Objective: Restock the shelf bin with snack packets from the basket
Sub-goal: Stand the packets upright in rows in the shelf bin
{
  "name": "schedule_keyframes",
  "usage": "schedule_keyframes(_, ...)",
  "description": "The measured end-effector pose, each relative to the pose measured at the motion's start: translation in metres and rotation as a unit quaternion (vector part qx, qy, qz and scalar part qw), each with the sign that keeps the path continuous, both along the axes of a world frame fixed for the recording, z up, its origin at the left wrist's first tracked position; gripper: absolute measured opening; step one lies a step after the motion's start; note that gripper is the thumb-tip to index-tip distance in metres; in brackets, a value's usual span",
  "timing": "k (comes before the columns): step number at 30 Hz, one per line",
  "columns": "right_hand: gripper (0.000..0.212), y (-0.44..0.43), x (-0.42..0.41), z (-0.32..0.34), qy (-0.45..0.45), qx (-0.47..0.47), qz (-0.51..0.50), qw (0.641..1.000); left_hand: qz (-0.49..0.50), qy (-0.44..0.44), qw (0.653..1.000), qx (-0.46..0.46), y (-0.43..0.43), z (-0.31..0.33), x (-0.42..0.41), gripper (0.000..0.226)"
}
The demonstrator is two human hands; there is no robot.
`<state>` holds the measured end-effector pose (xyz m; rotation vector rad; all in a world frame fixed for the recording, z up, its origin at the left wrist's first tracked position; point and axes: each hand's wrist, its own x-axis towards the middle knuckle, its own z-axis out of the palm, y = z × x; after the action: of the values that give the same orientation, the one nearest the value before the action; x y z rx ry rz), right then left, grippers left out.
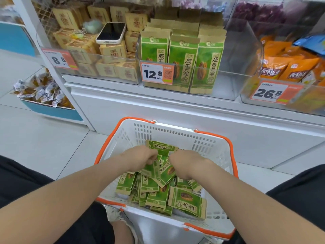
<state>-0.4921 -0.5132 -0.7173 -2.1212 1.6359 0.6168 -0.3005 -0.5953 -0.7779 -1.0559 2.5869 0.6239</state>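
green packets [159,195] in white basket [175,133]

one basket [175,133], one phone [111,33], three price tags [157,73], three front-row green packets [182,64]

Green packets [158,191] are lying heaped loosely in the white, orange-handled basket [175,132]. Upright packets [182,60] are filling the left side of the clear shelf bin [233,85]

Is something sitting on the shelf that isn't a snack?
Yes. A white-cased phone lies tilted on the tan packets in the left bin, among goods for sale.
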Motion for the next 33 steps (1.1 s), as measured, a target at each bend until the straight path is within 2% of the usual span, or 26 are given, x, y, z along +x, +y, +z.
schedule_keyframes(2, 0.012, -0.005, -0.008, 0.006, -0.044, -0.018, -0.066, 0.997, 0.072, 0.1, 0.991, 0.05, -0.004, 0.014, -0.009, 0.024)
schedule_keyframes(4, 0.022, -0.012, -0.017, 0.013, -0.116, -0.024, -0.149, 0.982, 0.124, 0.197, 0.97, 0.074, -0.006, 0.028, -0.017, 0.019)
schedule_keyframes(6, 0.027, -0.018, -0.027, 0.02, -0.207, -0.027, -0.225, 0.952, 0.163, 0.278, 0.944, 0.076, -0.009, 0.039, -0.025, 0.016)
schedule_keyframes(7, 0.022, -0.022, -0.032, 0.023, -0.254, -0.04, -0.266, 0.929, 0.183, 0.314, 0.928, 0.077, -0.011, 0.044, -0.029, 0.015)
schedule_keyframes(9, 0.016, -0.026, -0.04, 0.032, -0.362, -0.071, -0.357, 0.858, 0.23, 0.386, 0.889, 0.088, -0.016, 0.057, -0.036, 0.013)
schedule_keyframes(11, 0.023, -0.03, -0.047, 0.045, -0.472, -0.101, -0.43, 0.763, 0.273, 0.454, 0.842, 0.103, -0.02, 0.072, -0.044, 0.012)
schedule_keyframes(14, 0.029, -0.034, -0.052, 0.068, -0.601, -0.106, -0.47, 0.637, 0.315, 0.53, 0.78, 0.105, -0.019, 0.101, -0.06, 0.015)
schedule_keyframes(16, 0.036, -0.037, -0.052, 0.082, -0.65, -0.129, -0.468, 0.585, 0.306, 0.562, 0.757, 0.133, -0.012, 0.123, -0.074, 0.02)
schedule_keyframes(19, 0.052, -0.039, -0.053, 0.107, -0.666, -0.196, -0.477, 0.539, 0.269, 0.589, 0.741, 0.176, -0.003, 0.15, -0.093, 0.026)
schedule_keyframes(20, 0.051, -0.039, -0.055, 0.115, -0.669, -0.211, -0.479, 0.528, 0.269, 0.596, 0.734, 0.183, -0.003, 0.157, -0.098, 0.026)
schedule_keyframes(24, 0.019, -0.034, -0.069, 0.15, -0.681, -0.225, -0.493, 0.492, 0.267, 0.609, 0.73, 0.159, -0.006, 0.182, -0.115, 0.021)
schedule_keyframes(27, 0.018, -0.03, -0.076, 0.167, -0.693, -0.235, -0.483, 0.481, 0.264, 0.621, 0.725, 0.137, -0.006, 0.199, -0.125, 0.019)
schedule_keyframes(30, 0.015, -0.03, -0.086, 0.182, -0.663, -0.29, -0.441, 0.531, 0.25, 0.632, 0.723, 0.121, -0.009, 0.219, -0.129, 0.018)
schedule_keyframes(31, 0.017, -0.031, -0.09, 0.187, -0.643, -0.314, -0.415, 0.563, 0.245, 0.636, 0.723, 0.111, -0.012, 0.225, -0.129, 0.017)
schedule_keyframes(33, 0.022, -0.031, -0.097, 0.197, -0.575, -0.354, -0.35, 0.649, 0.234, 0.64, 0.728, 0.075, -0.018, 0.235, -0.129, 0.013)
